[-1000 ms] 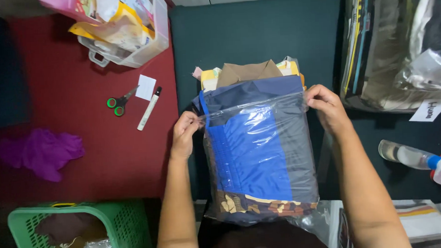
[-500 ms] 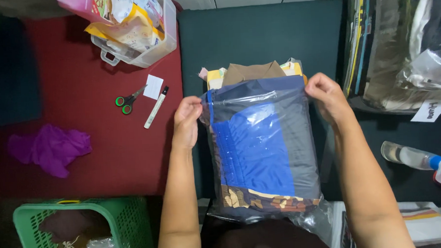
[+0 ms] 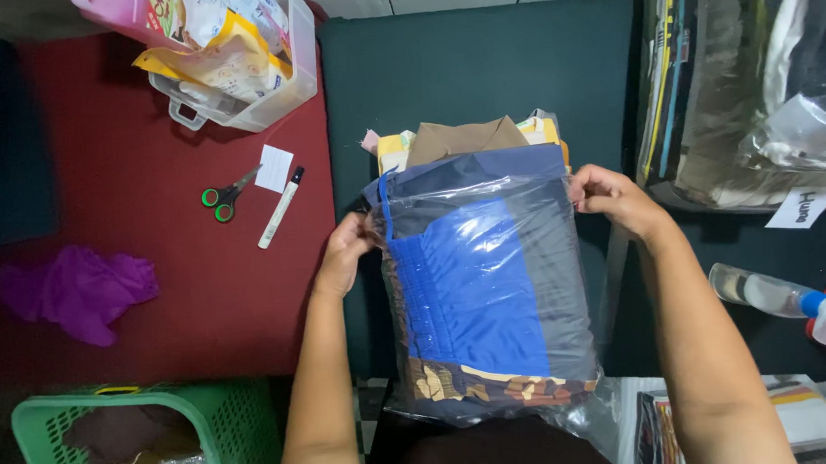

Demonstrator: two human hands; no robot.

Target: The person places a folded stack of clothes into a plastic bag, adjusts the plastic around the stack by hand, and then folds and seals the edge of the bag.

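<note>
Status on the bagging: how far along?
Done: folded blue and grey garments sit inside the clear plastic bag. In hand: left hand and right hand grip the bag's open top corners. Left: the mouth looks unsealed; a stack of folded brown and yellow clothes lies behind, unbagged.

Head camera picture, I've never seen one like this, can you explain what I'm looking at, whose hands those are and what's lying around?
A camera worn on a person's head looks down at their own two bare hands. The left hand and right hand each grip an upper corner of a clear plastic bag packed with folded blue, grey and patterned cloth. Behind it is a stack of more folded items. On the red surface lie green-handled scissors, a marker pen, a paper slip and purple cloth. A green basket stands bottom left.
</note>
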